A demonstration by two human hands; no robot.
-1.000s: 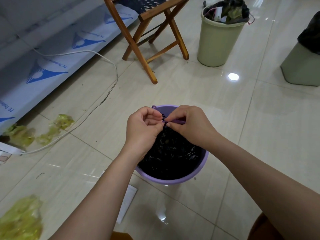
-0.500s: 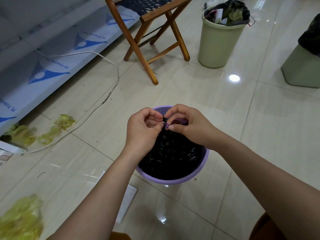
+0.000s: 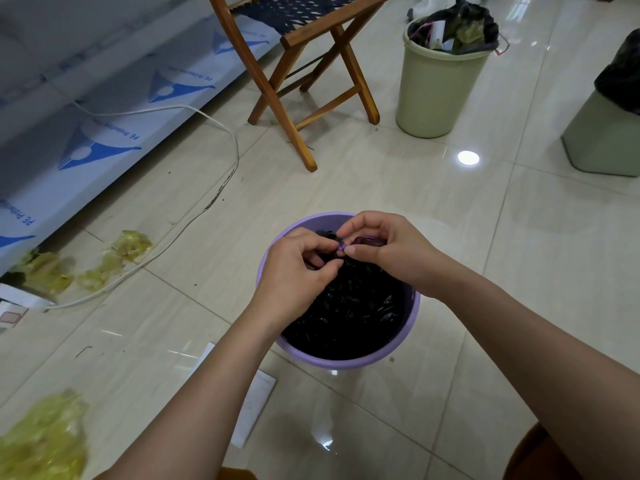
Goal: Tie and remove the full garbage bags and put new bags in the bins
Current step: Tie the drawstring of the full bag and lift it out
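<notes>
You are tying off the crumpled black plastic garbage bag inside the round lilac plastic bin.

Your left hand and right hand meet over the far side of the bin, fingers curled tight, each pinching a part of the bag's purple drawstring tie; held this close together, they probably let you cinch a knot while the bin walls keep the bag upright. The bag sits directly beneath the grip, filling the bin. Your knuckles cover the knot itself, so you cannot tell whether it is finished. Well beyond the grip, a pale green bin holds another full bag; a third bin is cut off at the frame edge.
</notes>
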